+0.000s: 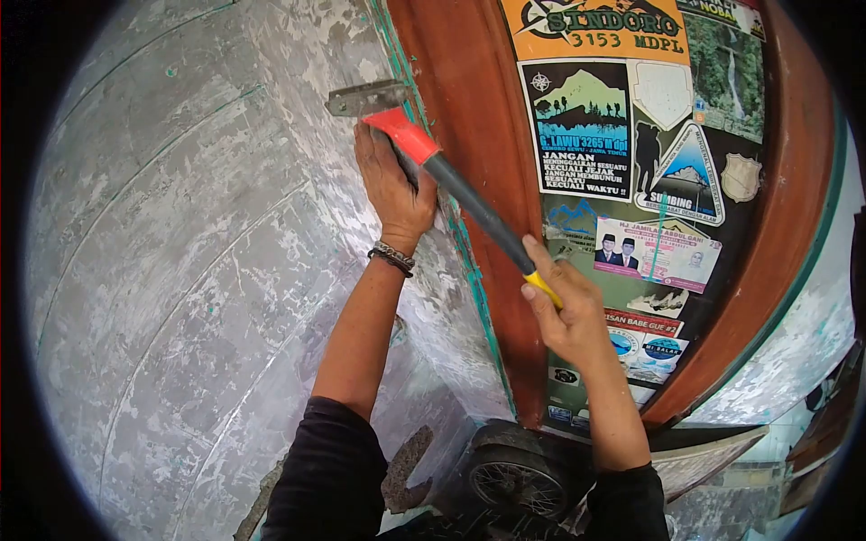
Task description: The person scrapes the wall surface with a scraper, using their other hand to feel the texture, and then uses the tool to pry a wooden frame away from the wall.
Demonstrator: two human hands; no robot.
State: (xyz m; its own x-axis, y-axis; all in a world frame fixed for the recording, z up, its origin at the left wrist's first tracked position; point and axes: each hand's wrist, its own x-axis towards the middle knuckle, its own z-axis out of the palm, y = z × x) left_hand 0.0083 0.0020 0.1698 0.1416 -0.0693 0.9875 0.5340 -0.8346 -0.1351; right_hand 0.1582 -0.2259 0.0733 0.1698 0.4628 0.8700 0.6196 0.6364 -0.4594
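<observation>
A tool with a flat grey metal head (pixel 368 97), a red neck and a black-and-yellow handle (pixel 478 209) slants across the view. My right hand (pixel 566 302) is wrapped round the yellow lower end of the handle. The metal head lies at the edge of the scraped grey wall (pixel 311 68), beside the brown wooden frame (pixel 469 108). Just below the head, my left hand (pixel 394 185) rests against the wall with its fingers stretched upward. Whether its fingertips touch the head I cannot tell. A chain bracelet is on the left wrist.
Right of the frame is a dark door panel covered with stickers (pixel 582 126). Green paint remains along the frame's left edge. A spoked wheel (pixel 517 487) stands at the bottom, near the wall's foot. Another brown frame strip (pixel 794 180) curves down the right.
</observation>
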